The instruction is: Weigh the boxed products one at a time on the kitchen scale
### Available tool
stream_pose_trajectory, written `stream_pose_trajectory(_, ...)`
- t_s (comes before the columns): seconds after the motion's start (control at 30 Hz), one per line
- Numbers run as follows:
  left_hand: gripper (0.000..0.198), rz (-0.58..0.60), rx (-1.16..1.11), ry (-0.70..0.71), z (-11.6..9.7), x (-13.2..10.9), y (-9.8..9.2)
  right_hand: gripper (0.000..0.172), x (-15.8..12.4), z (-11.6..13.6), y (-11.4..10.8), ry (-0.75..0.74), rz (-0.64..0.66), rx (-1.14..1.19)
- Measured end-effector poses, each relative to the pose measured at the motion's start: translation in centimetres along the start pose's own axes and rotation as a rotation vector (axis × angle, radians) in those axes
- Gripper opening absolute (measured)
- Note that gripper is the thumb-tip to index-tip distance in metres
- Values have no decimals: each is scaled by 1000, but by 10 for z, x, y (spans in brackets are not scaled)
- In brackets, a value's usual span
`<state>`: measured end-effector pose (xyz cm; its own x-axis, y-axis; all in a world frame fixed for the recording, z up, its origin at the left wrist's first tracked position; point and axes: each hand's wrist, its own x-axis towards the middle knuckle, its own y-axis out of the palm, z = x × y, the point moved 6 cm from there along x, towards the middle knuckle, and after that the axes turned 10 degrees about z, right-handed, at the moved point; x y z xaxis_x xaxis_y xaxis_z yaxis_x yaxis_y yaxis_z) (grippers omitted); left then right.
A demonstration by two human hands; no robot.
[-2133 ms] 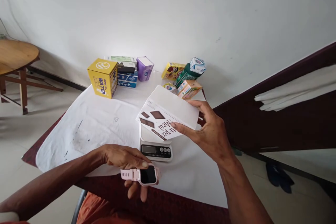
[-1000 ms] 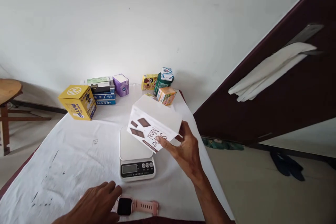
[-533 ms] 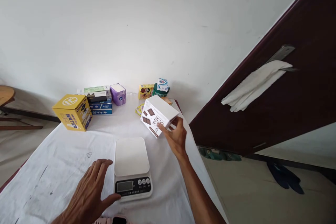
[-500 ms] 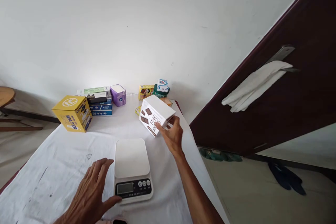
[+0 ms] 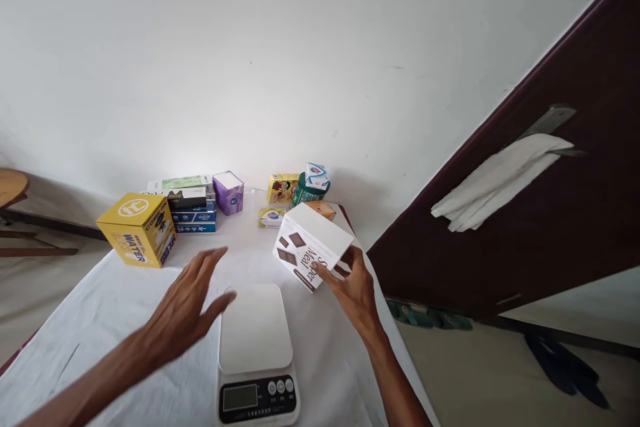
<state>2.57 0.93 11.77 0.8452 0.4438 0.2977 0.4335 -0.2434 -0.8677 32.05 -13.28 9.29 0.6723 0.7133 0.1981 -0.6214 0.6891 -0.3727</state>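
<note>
We cannot see the fingertips of the right hand (image 5: 347, 283), as they are hidden behind the white box (image 5: 310, 243) it grips; its thumb lies on the printed face, covering some lettering. From those fingers the box juts out tilted, blocking much of the orange box (image 5: 324, 207) beyond. The fingers of the left hand (image 5: 185, 307) are spread and hold nothing. We cannot tell whether its thumb touches the scale (image 5: 256, 333) just beside it. Past the right fingers we see a green tub (image 5: 303, 194) and a yellow carton (image 5: 281, 187); past the left ones, blue boxes (image 5: 196, 222), partly covered by a big yellow box (image 5: 135, 230).
</note>
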Motion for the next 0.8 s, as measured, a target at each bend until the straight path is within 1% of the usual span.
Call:
stream_pose_trajectory(0.03,57,28,-8,33,1,28,1,69,-3,-1,-1,16,17,11)
stream_pose_trajectory(0.07,52,78,-3,43,2,57,5,71,-5,-2,-2,28,33,19)
stream_pose_trajectory(0.1,49,150,25,7,6,87,14,72,-6,-3,-2,34,45,18)
stream_pose_trajectory(0.13,48,225,80,-60,10,114,26,73,-7,-5,-1,34,53,8)
stream_pose_trajectory(0.2,49,253,118,-127,16,163,46,74,-9,-10,-1,37,56,-26)
stream_pose_trajectory(0.27,58,286,149,-170,21,201,69,72,-11,-18,0,45,51,-63)
stream_pose_trajectory(0.33,62,325,180,-201,28,226,89,68,-12,-24,0,48,63,-70)
stream_pose_trajectory(0.43,50,392,219,-238,39,249,109,62,-14,-29,2,52,93,-31)
stream_pose_trajectory(0.5,44,437,229,-250,45,256,115,61,-14,-29,3,64,91,-5)
stream_pose_trajectory(0.57,41,465,229,-257,49,259,115,62,-13,-29,3,75,67,8)
stream_pose_trajectory(0.67,41,437,223,-279,48,253,104,64,-10,-30,5,77,23,18)
stream_pose_trajectory(0.73,42,373,222,-313,46,243,87,64,-8,-31,8,64,-6,15)
stream_pose_trajectory(0.8,44,292,227,-360,43,230,63,61,-4,-31,12,40,-44,5)
